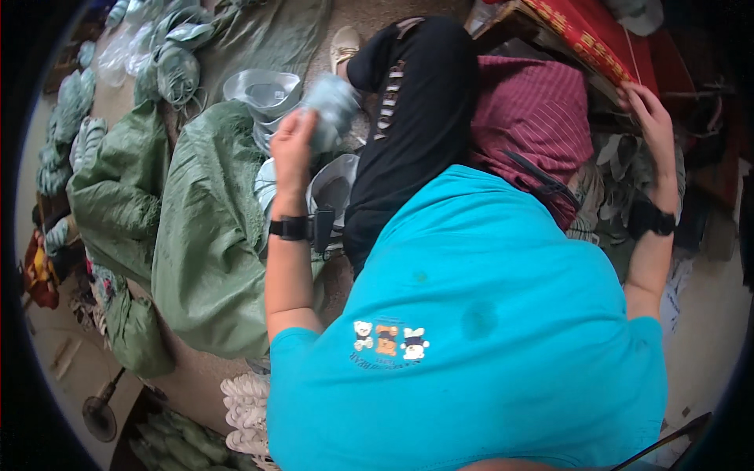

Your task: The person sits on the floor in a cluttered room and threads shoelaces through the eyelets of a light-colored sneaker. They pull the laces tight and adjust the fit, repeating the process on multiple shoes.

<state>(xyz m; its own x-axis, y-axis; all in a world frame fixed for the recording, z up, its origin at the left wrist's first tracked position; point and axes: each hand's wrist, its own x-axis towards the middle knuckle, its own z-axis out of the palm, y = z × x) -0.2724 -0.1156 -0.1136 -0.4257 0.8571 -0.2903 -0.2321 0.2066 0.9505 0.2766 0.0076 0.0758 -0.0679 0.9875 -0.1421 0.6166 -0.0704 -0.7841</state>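
Grey-blue shoe upper (334, 106) gripped in left hand (293, 145), right hand (650, 114) fingers spread on one red box (585, 35)

The left hand (292, 145) is raised and grips a pale blue-grey shoe upper (331, 106), blurred, above a stack of similar grey shoe pieces (265, 93). The right hand (653, 118) rests on the edge of a red patterned box (585, 35). A black wristband sits on each wrist. Below lie the person's turquoise shirt (487, 314), black trousers (412, 125) and a maroon striped cloth (534, 118). Large green sacks (204, 235) cover the floor at left, with bundles of greenish pieces (177, 63) beyond and a small fan (100, 412) near the lower edge.
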